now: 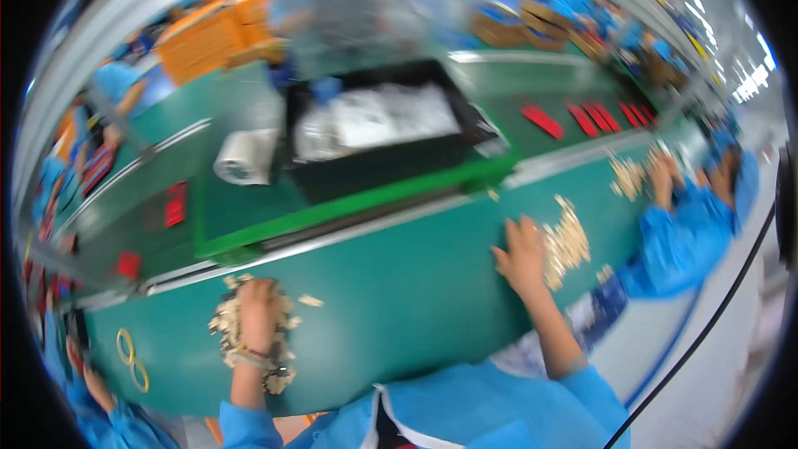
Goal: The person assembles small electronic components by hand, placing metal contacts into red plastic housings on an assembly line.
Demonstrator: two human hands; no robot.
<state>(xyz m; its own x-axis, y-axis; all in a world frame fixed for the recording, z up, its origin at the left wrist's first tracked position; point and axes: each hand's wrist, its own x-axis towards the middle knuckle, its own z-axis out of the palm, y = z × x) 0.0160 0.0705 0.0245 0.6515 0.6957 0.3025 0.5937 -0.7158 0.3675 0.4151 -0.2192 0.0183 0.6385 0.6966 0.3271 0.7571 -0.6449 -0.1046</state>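
My left hand [259, 316] rests on a heap of small flat pale and dark pieces [225, 321] at the left of the green work surface. Its fingers are bent down and close together, and whatever lies under them is hidden. At the right, my right hand [524, 259] lies with its fingers spread, beside a heap of small pale pieces [568, 241]. The edge of this hand is at or nearly touching the heap, and no piece shows in its fingers. A few loose pale pieces [311, 301] lie right of the left heap.
Beyond the green surface [399, 299], a green-edged shelf holds a black bin [374, 162] of white and clear bags and a white roll [243, 158]. Red pieces [543, 120] lie on the belt behind. Yellow rings [125, 347] are at left. Co-workers' arms [677, 229] flank both sides.
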